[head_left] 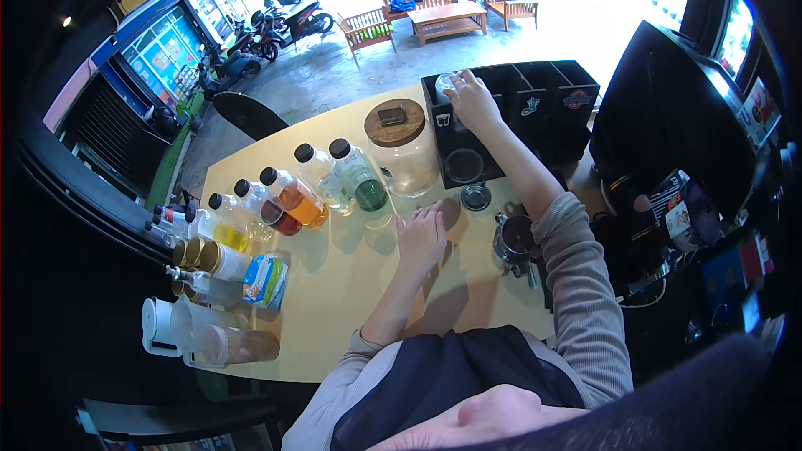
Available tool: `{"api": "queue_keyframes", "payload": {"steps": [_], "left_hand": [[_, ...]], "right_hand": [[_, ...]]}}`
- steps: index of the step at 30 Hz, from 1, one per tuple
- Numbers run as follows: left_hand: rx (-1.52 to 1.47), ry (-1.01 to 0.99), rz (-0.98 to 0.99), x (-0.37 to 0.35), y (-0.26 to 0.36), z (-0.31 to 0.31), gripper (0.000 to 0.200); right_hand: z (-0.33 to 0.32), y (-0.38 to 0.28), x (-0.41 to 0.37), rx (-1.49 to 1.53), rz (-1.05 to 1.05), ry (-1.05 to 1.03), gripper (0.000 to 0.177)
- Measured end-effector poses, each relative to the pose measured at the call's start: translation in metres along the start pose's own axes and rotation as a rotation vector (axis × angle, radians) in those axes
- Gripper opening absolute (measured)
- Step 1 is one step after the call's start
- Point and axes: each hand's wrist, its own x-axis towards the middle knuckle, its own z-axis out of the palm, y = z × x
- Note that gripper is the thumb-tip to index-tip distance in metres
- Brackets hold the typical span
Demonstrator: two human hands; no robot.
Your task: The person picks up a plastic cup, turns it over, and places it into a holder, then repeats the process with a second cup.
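Observation:
My right hand [473, 102] reaches to the far left compartment of the black organizer [535, 92], its fingers curled round a clear plastic cup [445, 83]. The cup's lower part is hidden inside the compartment. My left hand [423, 238] lies on the light wooden table [334, 301] with fingers stretched out, holding nothing. Just beyond it stands a big clear jar [409, 163] with a round wooden lid [396, 121]. A small round dark-rimmed dish or lid [475, 196] sits right of the left hand. Under my right forearm is a metal pitcher [515, 240].
Bottles with black caps, among them a green one [365, 184] and an orange one [299, 203], line the table's left side. A blue tissue pack [266, 280] and clear pitchers [238, 344] stand nearer. A black monitor-like panel [668, 117] rises at right.

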Motion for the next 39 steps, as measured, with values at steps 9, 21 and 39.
{"api": "queue_keyframes", "payload": {"steps": [9,21,39], "left_hand": [[0.005,0.055,0.007,-0.016,-0.004,-0.018,0.04],[-0.02,0.152,0.042,-0.109,-0.028,-0.026,0.038],[0.107,0.056,-0.103,-0.225,-0.008,-0.006,0.048]], "right_hand": [[-0.028,-0.006,-0.008,0.117,-0.002,0.055,0.071],[-0.108,-0.13,-0.246,0.526,-0.303,-0.394,0.066],[-0.133,-0.141,-0.384,0.443,-0.005,-0.457,0.077]]}}
